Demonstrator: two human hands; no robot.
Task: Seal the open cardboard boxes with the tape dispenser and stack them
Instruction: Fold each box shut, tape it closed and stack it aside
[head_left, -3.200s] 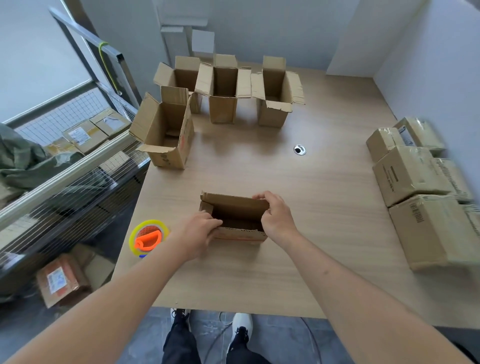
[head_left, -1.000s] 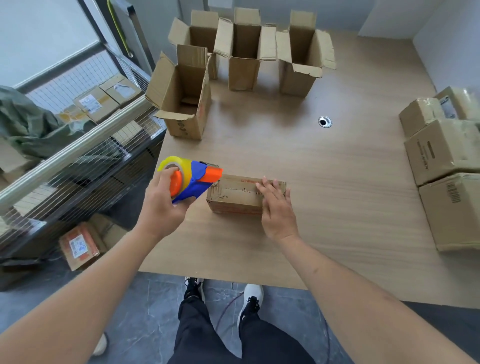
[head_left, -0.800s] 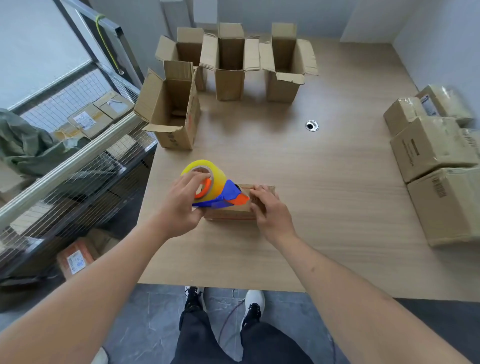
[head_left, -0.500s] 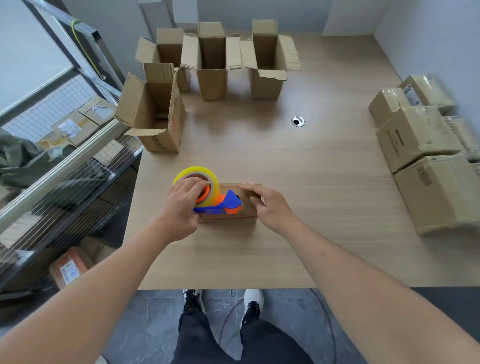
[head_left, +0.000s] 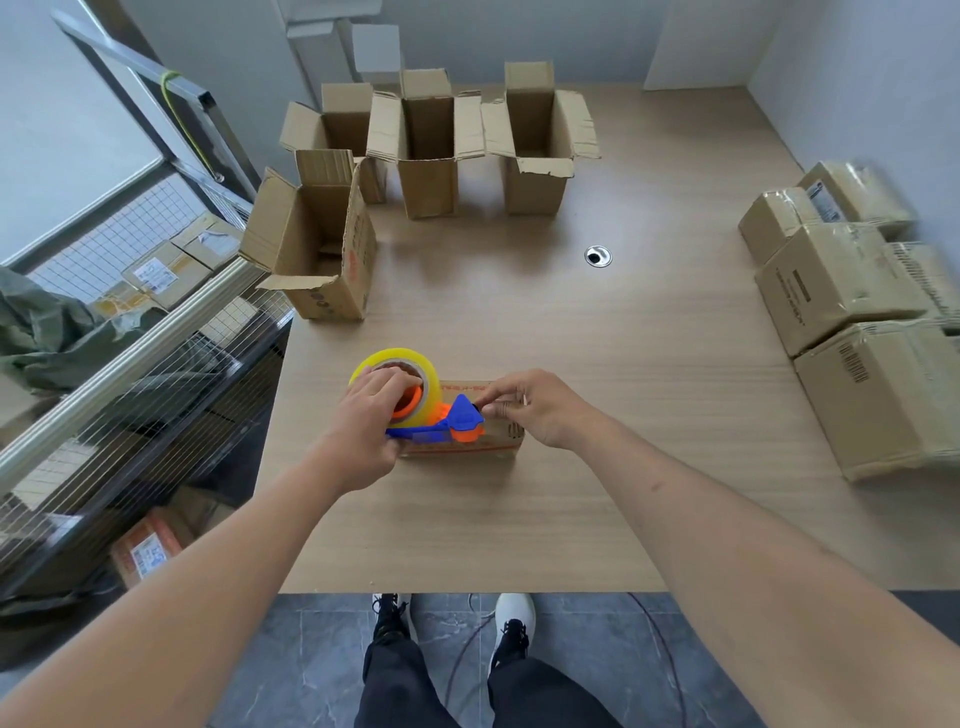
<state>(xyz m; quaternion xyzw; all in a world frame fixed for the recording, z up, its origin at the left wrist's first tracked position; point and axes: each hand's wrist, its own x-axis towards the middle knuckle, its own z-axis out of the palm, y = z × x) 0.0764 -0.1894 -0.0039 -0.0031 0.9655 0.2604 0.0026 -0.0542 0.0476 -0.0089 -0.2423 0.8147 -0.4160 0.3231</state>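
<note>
A small closed cardboard box lies on the wooden table in front of me. My left hand grips the blue-and-orange tape dispenser with its yellow tape roll, held over the box's left half. My right hand rests on the box's top right, with thumb and forefinger pinching at the dispenser's front end. Several open boxes stand at the back: one nearer on the left, three in a row behind, at far left, middle and right.
Several sealed, wrapped boxes are stacked along the table's right edge. A round cable hole sits mid-table. A wire-mesh metal rack with parcels stands close to the left edge. My feet are below the front edge.
The box's flaps were folded shut. My left hand fetched the dispenser from the table's left edge and brought it onto the box. My right hand moved from pressing the lid to the dispenser's tip.
</note>
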